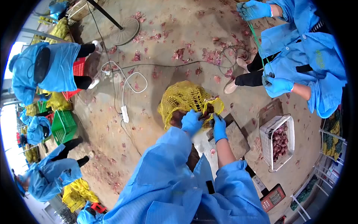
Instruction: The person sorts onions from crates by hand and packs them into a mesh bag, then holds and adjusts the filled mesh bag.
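The left hand [192,122], in a blue glove, is at frame centre with its fingers curled closed on the mouth edge of the yellow mesh bag [186,95]. The right hand [220,128], gloved alike, is just to its right, fingers partly bent at the same edge; whether they grip the mesh cannot be told. The bag is located at the centre of the frame, bulging toward the top, with dark reddish contents visible at its mouth. A grey platform [238,140] is positioned beside the right hand. The keypad display unit [273,198] is at the lower right. Above it, at right of centre, the white crate [264,134] contains red bulbs [280,143]. At the upper right, a co-worker [307,59] holds green string [255,35] between two gloved hands. Left of centre, a white power strip [125,114] lies on the floor [164,48]. The green crate [62,128] is at the left.
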A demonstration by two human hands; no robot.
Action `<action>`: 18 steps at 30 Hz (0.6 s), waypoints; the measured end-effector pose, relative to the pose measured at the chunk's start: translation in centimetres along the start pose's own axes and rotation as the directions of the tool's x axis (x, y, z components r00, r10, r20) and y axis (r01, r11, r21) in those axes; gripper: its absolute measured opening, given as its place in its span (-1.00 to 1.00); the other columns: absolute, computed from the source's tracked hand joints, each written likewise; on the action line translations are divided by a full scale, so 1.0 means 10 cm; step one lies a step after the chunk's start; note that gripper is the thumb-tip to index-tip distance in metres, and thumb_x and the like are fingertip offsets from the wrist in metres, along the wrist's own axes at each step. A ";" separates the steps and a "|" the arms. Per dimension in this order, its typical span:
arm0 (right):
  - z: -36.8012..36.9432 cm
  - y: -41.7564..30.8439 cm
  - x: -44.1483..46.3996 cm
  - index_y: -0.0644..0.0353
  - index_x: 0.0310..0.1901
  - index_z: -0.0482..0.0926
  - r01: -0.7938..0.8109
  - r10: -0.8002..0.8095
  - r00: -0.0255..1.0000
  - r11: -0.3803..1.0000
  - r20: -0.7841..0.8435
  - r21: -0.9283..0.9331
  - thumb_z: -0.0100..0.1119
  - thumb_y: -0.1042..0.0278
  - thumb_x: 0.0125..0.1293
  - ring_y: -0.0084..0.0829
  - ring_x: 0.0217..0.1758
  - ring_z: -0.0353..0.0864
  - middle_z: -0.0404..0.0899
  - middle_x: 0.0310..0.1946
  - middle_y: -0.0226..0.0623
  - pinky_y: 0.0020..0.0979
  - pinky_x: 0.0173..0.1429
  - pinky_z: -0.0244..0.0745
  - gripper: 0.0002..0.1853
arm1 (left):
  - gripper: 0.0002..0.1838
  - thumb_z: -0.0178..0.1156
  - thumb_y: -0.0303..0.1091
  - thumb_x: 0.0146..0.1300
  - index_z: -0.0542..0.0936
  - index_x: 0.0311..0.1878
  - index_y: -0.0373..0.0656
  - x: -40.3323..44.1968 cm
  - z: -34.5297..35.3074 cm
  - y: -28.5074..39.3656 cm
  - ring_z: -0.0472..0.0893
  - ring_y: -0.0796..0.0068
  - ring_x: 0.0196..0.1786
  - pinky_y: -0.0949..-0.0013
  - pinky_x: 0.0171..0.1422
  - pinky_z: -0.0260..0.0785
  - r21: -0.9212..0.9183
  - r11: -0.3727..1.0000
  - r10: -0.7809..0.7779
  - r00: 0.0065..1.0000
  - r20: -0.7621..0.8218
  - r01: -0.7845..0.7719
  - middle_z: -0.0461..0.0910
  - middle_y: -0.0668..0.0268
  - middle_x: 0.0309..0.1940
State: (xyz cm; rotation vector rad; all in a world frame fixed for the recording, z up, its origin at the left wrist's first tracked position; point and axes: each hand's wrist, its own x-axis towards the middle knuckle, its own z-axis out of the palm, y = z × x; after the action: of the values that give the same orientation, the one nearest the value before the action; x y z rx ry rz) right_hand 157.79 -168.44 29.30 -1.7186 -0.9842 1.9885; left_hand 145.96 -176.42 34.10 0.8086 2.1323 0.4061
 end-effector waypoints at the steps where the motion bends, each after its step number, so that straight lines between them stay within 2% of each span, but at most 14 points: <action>1: 0.00 -0.01 -0.01 0.22 -0.26 0.52 -0.005 0.005 1.000 1.000 0.000 -0.004 0.11 0.28 0.14 -0.69 -0.66 0.30 0.46 -0.56 -0.47 -0.63 -0.59 0.19 -0.80 | -0.64 0.15 -0.07 -0.08 0.51 -0.17 0.07 -0.05 -0.05 0.07 0.44 0.20 -0.14 0.14 -0.14 0.28 -0.003 1.000 -0.005 1.000 0.003 0.005 0.44 0.18 -0.24; 3: 0.02 -0.05 0.00 0.28 -0.24 0.52 -0.032 0.030 0.999 0.996 -0.025 -0.078 0.12 0.25 0.13 -0.62 -0.60 0.33 0.49 -0.49 -0.43 -0.60 -0.51 0.25 -0.74 | -0.55 0.20 -0.05 -0.16 0.49 -0.13 0.05 -0.04 -0.06 0.21 0.37 0.16 -0.02 0.12 -0.04 0.22 0.146 0.988 0.067 0.996 -0.056 -0.058 0.38 0.16 -0.15; 4: 0.03 -0.07 0.00 0.28 -0.24 0.52 -0.030 0.028 0.999 0.996 -0.022 -0.084 0.12 0.25 0.13 -0.62 -0.60 0.33 0.49 -0.49 -0.43 -0.60 -0.51 0.25 -0.74 | -0.55 0.20 -0.07 -0.17 0.49 -0.13 0.02 -0.01 -0.03 0.21 0.29 0.13 0.05 0.11 0.03 0.17 0.129 0.988 0.091 0.994 -0.056 -0.083 0.31 0.13 -0.04; 5: 0.04 -0.09 -0.02 0.31 -0.22 0.51 0.037 -0.043 0.999 0.981 -0.028 -0.193 0.11 0.25 0.13 -0.57 -0.54 0.37 0.51 -0.45 -0.38 -0.57 -0.43 0.29 -0.71 | -0.55 0.20 -0.07 -0.17 0.49 -0.13 0.02 0.02 0.01 0.20 0.29 0.13 0.05 0.11 0.03 0.17 0.122 0.989 0.087 0.994 -0.059 -0.079 0.31 0.13 -0.04; 7: 0.05 -0.13 -0.04 0.37 -0.18 0.50 0.164 -0.185 0.983 0.901 -0.016 -0.402 0.09 0.24 0.14 -0.48 -0.40 0.46 0.55 -0.37 -0.29 -0.50 -0.28 0.36 -0.66 | -0.56 0.18 -0.10 -0.16 0.49 -0.13 0.00 0.07 0.10 0.18 0.26 0.13 0.07 0.12 0.09 0.12 0.215 0.962 0.217 0.947 -0.236 -0.167 0.29 0.11 -0.01; 9: 0.08 -0.22 -0.06 0.38 -0.20 0.50 0.189 -0.205 0.979 0.860 0.019 -0.474 0.08 0.23 0.14 -0.48 -0.40 0.45 0.56 -0.38 -0.27 -0.49 -0.28 0.36 -0.66 | -0.56 0.16 -0.13 -0.16 0.48 -0.14 -0.06 0.07 0.04 0.21 0.24 0.14 0.08 0.14 0.09 0.11 0.160 0.970 0.213 0.954 -0.211 -0.182 0.28 0.13 0.01; 11: 0.16 -0.28 -0.10 0.38 -0.22 0.51 0.217 -0.220 0.974 0.815 0.059 -0.537 0.08 0.22 0.14 -0.49 -0.41 0.45 0.56 -0.40 -0.25 -0.49 -0.27 0.36 -0.66 | -0.52 0.16 -0.10 -0.16 0.48 -0.13 -0.13 0.08 -0.01 0.24 0.23 0.14 0.09 0.13 0.10 0.10 0.188 0.964 0.207 0.976 -0.075 -0.190 0.27 0.15 0.02; 12: 0.20 -0.30 -0.12 0.38 -0.22 0.51 0.190 -0.205 0.978 0.799 0.039 -0.571 0.08 0.22 0.14 -0.49 -0.41 0.45 0.56 -0.42 -0.23 -0.49 -0.28 0.36 -0.66 | -0.60 0.14 -0.16 -0.12 0.49 -0.18 -0.14 0.07 0.01 0.22 0.29 0.20 0.04 0.15 0.01 0.15 0.266 0.947 0.210 0.973 -0.098 -0.177 0.35 0.21 -0.07; 13: 0.23 -0.33 -0.14 0.38 -0.23 0.52 0.165 -0.194 0.981 0.779 0.018 -0.605 0.07 0.21 0.13 -0.49 -0.42 0.45 0.56 -0.44 -0.21 -0.49 -0.29 0.36 -0.66 | -0.60 0.14 -0.16 -0.12 0.49 -0.18 -0.14 0.13 0.07 0.18 0.29 0.20 0.04 0.15 0.01 0.15 0.262 0.949 0.208 0.972 -0.106 -0.174 0.35 0.21 -0.07; 15: 0.24 -0.36 -0.21 0.38 -0.23 0.52 0.182 -0.201 0.979 0.770 0.038 -0.612 0.08 0.20 0.13 -0.47 -0.43 0.46 0.56 -0.45 -0.21 -0.48 -0.30 0.36 -0.65 | -0.71 0.11 -0.23 -0.08 0.50 -0.24 -0.09 0.20 0.19 0.15 0.34 0.28 -0.03 0.19 -0.10 0.19 0.459 0.885 0.168 0.974 -0.155 -0.080 0.41 0.29 -0.20; 16: 0.24 -0.35 -0.21 0.39 -0.22 0.51 0.140 -0.173 0.985 0.773 0.007 -0.619 0.09 0.20 0.12 -0.45 -0.35 0.48 0.56 -0.38 -0.18 -0.48 -0.22 0.36 -0.64 | -0.80 0.08 -0.31 -0.07 0.52 -0.31 -0.02 0.23 0.26 0.13 0.39 0.37 -0.10 0.22 -0.19 0.21 0.482 0.875 0.184 0.954 -0.238 -0.048 0.45 0.37 -0.31; 17: 0.23 -0.34 -0.20 0.40 -0.20 0.51 0.097 -0.143 0.989 0.776 -0.024 -0.624 0.10 0.21 0.11 -0.44 -0.28 0.50 0.56 -0.32 -0.14 -0.48 -0.14 0.36 -0.63 | -0.82 0.09 -0.30 -0.09 0.54 -0.33 0.02 0.26 0.22 0.12 0.41 0.38 -0.13 0.22 -0.18 0.21 0.432 0.901 0.152 0.963 -0.222 -0.042 0.47 0.37 -0.31; 18: 0.17 -0.25 -0.10 0.39 -0.19 0.51 0.158 -0.179 0.983 0.776 0.027 -0.610 0.10 0.23 0.12 -0.45 -0.29 0.49 0.56 -0.32 -0.18 -0.49 -0.14 0.36 -0.65 | -0.82 0.10 -0.31 -0.10 0.55 -0.35 0.03 0.25 0.16 0.11 0.43 0.37 -0.16 0.22 -0.19 0.23 0.395 0.915 0.176 0.961 -0.213 -0.080 0.48 0.36 -0.34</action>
State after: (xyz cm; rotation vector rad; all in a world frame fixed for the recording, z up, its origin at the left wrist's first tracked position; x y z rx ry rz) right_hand 155.92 -167.81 31.79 -1.8589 -1.8557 1.6086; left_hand 146.48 -173.91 32.31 1.1782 2.4383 0.1591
